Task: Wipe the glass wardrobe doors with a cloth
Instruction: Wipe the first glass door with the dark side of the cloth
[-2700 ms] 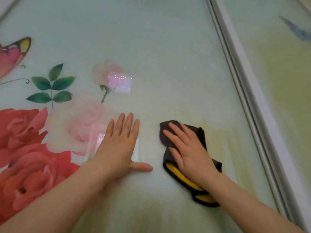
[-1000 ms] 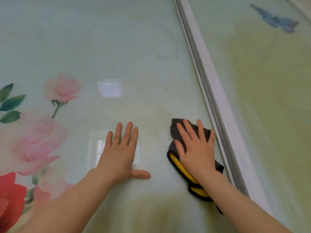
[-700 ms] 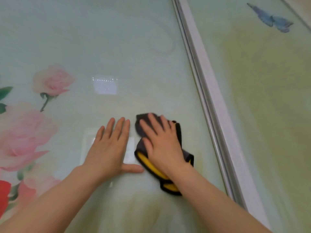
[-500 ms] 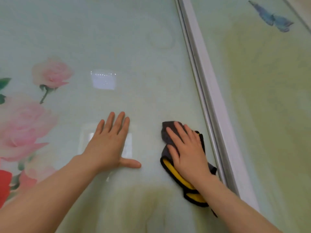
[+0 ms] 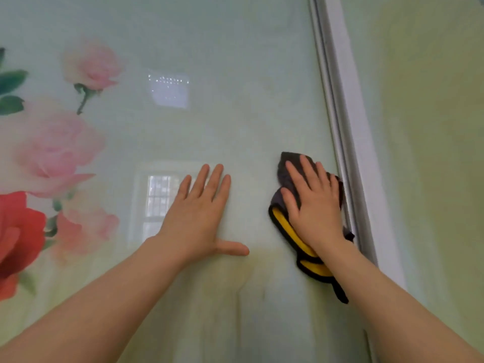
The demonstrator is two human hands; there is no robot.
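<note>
Here, a grey-and-yellow cloth [image 5: 284,226] lies flat against the glass wardrobe door [image 5: 235,74], beside its pale frame [image 5: 348,113]. The right hand [image 5: 314,205] presses it, fingers straight, slightly spread. The left hand [image 5: 201,213] rests flat nearby, thumb out, right of printed roses [image 5: 52,150].

Bare forearms, seemingly no sleeves.

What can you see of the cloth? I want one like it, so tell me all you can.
The cloth is dark grey, soft-looking fabric with a yellow inner face and dark edging, bunched into folds. It lies flat against the glass door, its right edge at the white frame. The right hand presses on it with straight fingers, covering its middle. A dark tail hangs from its lower end.
</note>
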